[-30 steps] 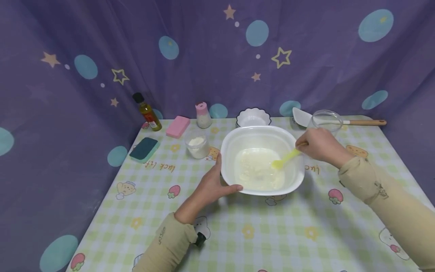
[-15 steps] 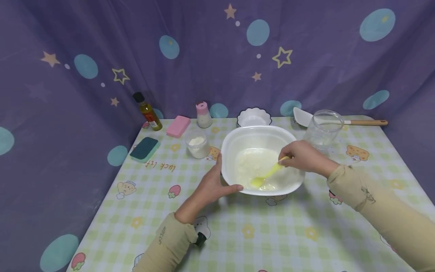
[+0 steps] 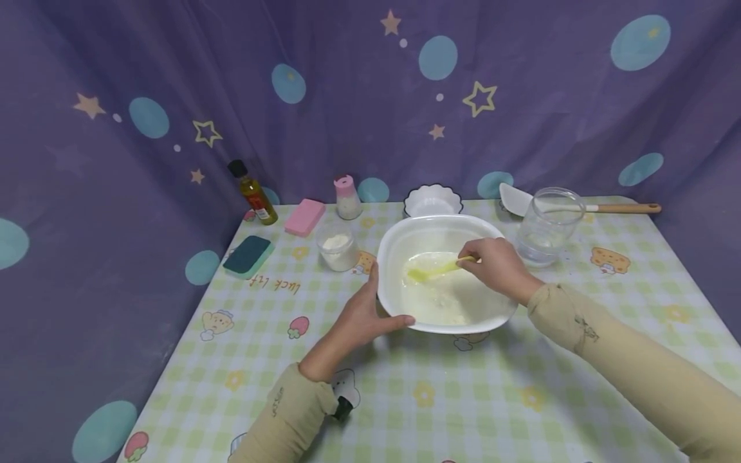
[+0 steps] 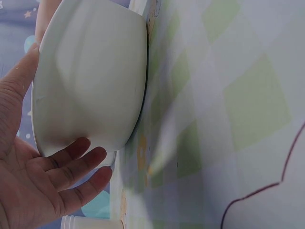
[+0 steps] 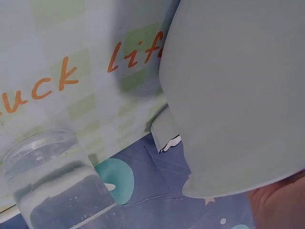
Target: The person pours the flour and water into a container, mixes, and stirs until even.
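Pinching the yellow spoon [image 3: 442, 268], ur right hand [image 3: 494, 263] is over the right side of the white mixing basin [image 3: 451, 327], fingertips clenched on the handle. Spoon's tilted, w/ its head down in the left part of the milky liquid [image 3: 446, 302]; too small to tell if that head is scooped or flat tbh. Ur right wrist cam mostly gets the basin's outside wall plus a bit of ur hand at the rim, so no grip detail there.

Ur left hand [image 3: 361, 315] isn't clenched on anything: it's spread against the basin's left side, thumb on the near-left rim, other fingers resting on the outer wall (left wrist cam shows that p. well).

Basin's sitting upright on the green-and-white checked tablecloth [image 3: 393, 411], approx. mid-table. Just behind it, partly hidden by the rim, u've got a scalloped white dish [image 3: 433, 199] w/ a dark edge. Clear jar [image 3: 544, 235] stands near ur right hand, droplets on its wall, & the wooden-handled spatula [image 3: 625, 209] lies behind it w/ its white head pointing left.

Left of the basin there's a small tub of white powder [image 3: 338, 251]. Back of that, R to L: pink-topped shaker [image 3: 347, 197], pink sponge [image 3: 305, 217], dark-capped oil bottle [image 3: 256, 198] standing upright. Two-tone green sponge [image 3: 249, 256] is in front of the bottle. Backdrop's a purple curtain [image 3: 347, 122] w/ stars + blue ovals btw.
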`<action>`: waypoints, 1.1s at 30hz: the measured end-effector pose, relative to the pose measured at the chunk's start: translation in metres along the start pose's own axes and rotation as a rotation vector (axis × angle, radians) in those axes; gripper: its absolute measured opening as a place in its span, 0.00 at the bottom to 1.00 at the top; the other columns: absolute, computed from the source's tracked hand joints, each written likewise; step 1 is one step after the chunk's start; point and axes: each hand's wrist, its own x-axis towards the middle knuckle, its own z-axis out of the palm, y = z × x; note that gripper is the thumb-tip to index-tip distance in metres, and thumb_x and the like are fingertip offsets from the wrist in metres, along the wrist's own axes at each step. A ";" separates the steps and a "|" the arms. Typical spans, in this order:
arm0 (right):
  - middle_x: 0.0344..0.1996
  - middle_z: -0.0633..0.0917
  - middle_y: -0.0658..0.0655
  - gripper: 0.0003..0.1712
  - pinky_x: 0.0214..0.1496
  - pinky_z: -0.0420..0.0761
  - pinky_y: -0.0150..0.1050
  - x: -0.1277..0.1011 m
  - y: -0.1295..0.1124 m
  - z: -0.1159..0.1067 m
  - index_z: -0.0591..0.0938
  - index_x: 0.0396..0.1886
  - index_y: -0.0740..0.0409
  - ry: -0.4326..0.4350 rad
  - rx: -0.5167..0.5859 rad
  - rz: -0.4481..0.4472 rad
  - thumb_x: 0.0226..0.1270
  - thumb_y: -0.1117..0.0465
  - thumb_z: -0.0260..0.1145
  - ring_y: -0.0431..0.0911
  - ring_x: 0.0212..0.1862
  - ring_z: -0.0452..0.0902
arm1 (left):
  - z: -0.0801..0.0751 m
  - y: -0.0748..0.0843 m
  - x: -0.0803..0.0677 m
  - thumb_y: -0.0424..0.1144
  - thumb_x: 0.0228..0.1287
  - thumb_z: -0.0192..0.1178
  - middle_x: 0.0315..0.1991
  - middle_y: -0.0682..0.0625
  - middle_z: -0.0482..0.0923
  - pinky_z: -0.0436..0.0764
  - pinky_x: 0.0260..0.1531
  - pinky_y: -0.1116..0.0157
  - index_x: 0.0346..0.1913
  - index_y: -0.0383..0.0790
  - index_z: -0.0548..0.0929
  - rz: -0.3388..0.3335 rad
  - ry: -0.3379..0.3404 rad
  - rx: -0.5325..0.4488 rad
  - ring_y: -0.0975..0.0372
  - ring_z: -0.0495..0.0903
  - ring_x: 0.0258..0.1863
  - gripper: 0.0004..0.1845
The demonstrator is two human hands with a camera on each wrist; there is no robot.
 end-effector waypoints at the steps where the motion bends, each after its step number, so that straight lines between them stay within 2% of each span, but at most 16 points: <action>1: 0.30 0.88 0.54 0.03 0.43 0.76 0.49 0.001 0.000 0.000 0.87 0.30 0.57 0.012 -0.003 0.004 0.61 0.62 0.71 0.50 0.35 0.82 | 0.000 0.000 0.000 0.55 0.45 0.78 0.76 0.49 0.51 0.59 0.68 0.53 0.78 0.50 0.35 -0.005 -0.001 0.002 0.59 0.56 0.72 0.69; 7: 0.28 0.87 0.55 0.03 0.40 0.74 0.48 0.002 0.003 -0.006 0.87 0.30 0.60 0.048 -0.053 0.040 0.61 0.64 0.70 0.51 0.32 0.80 | 0.000 0.002 0.000 0.54 0.44 0.78 0.77 0.48 0.50 0.59 0.68 0.53 0.79 0.47 0.36 -0.016 -0.003 0.000 0.58 0.55 0.72 0.69; 11: 0.31 0.88 0.59 0.03 0.41 0.76 0.51 -0.001 0.005 -0.019 0.88 0.33 0.62 0.039 -0.091 0.055 0.62 0.65 0.70 0.54 0.34 0.81 | 0.000 0.002 0.000 0.55 0.44 0.78 0.77 0.51 0.49 0.58 0.68 0.54 0.78 0.51 0.35 -0.039 -0.006 0.001 0.60 0.54 0.72 0.70; 20: 0.32 0.88 0.62 0.04 0.42 0.79 0.53 -0.012 0.009 -0.050 0.88 0.34 0.65 -0.006 -0.155 0.042 0.61 0.67 0.69 0.56 0.35 0.83 | 0.000 0.000 -0.001 0.55 0.43 0.78 0.77 0.51 0.50 0.58 0.68 0.53 0.78 0.55 0.34 -0.027 0.000 -0.002 0.60 0.55 0.72 0.70; 24: 0.31 0.88 0.61 0.05 0.42 0.79 0.53 -0.013 0.010 -0.060 0.89 0.35 0.65 -0.061 -0.163 0.045 0.61 0.68 0.69 0.55 0.34 0.83 | 0.000 0.000 -0.001 0.55 0.43 0.79 0.76 0.50 0.51 0.58 0.68 0.52 0.79 0.53 0.35 -0.015 0.008 -0.005 0.59 0.55 0.72 0.70; 28: 0.31 0.88 0.58 0.06 0.40 0.79 0.51 -0.014 0.009 -0.069 0.89 0.36 0.63 -0.158 -0.164 0.073 0.62 0.68 0.68 0.49 0.30 0.81 | 0.000 0.000 0.000 0.56 0.42 0.78 0.76 0.51 0.51 0.58 0.68 0.53 0.78 0.54 0.34 -0.020 0.004 -0.009 0.60 0.55 0.72 0.71; 33: 0.30 0.88 0.54 0.05 0.36 0.79 0.46 -0.017 0.006 -0.072 0.90 0.35 0.61 -0.268 -0.097 0.086 0.61 0.66 0.69 0.42 0.28 0.79 | 0.000 0.000 0.000 0.55 0.43 0.78 0.77 0.51 0.50 0.57 0.69 0.53 0.78 0.56 0.34 -0.024 0.000 -0.014 0.60 0.54 0.73 0.70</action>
